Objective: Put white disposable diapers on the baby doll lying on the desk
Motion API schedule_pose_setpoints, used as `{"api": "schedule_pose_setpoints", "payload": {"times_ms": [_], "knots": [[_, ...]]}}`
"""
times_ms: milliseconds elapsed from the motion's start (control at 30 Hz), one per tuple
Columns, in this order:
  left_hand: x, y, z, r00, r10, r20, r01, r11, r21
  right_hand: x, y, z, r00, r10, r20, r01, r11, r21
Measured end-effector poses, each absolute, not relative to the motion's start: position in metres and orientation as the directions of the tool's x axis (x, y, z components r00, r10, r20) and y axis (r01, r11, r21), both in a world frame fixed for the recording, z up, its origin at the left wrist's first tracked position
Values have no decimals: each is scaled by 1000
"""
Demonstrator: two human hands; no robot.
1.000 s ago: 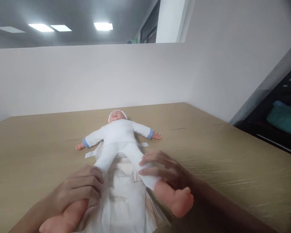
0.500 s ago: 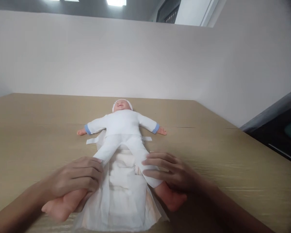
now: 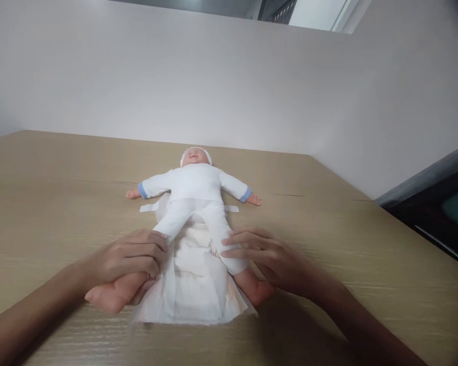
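The open diaper (image 3: 198, 297) now shows its whole near edge, cut off by the view a second ago. The left hand (image 3: 133, 256) has its fingers curled around one leg of the doll (image 3: 196, 182); the right hand (image 3: 267, 254) lays slightly parted fingers on the other, grip unclear. Face up over the diaper on the wood-grain bench (image 3: 347, 249), the doll lies lengthwise, head pointing away toward a pale wall (image 3: 175, 76).

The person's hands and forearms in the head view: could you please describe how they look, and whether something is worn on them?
Both the left hand and the right hand are ungloved, with slim fingers and no ring visible. The left forearm and right forearm are bare to the picture's edge: no sleeve, watch or bracelet shows. Fine details are too blurred to judge.
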State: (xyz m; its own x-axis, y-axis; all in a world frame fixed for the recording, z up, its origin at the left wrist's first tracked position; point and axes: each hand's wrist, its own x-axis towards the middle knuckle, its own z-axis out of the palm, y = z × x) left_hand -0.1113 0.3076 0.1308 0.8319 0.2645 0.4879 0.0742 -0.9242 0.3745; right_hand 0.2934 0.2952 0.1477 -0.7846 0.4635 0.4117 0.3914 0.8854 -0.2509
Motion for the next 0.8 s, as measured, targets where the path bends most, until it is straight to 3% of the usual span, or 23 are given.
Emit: {"api": "schedule_pose_setpoints", "payload": {"times_ms": [133,333,633,800], "knots": [[-106,305,132,823,258,506,67,-928,366,273,275,152,-736,587,338,506,808,-301],[-97,303,142,835,221,505,56,-946,321,243,262,126,-643,638,424,605,762,-230],[-94,298,147,836,214,506,64,-953,297,256,265,118,-609,637,473,463,770,-440],[-95,300,147,830,199,521,62,-961,269,259,272,112,-693,500,520,293,853,-431]]}}
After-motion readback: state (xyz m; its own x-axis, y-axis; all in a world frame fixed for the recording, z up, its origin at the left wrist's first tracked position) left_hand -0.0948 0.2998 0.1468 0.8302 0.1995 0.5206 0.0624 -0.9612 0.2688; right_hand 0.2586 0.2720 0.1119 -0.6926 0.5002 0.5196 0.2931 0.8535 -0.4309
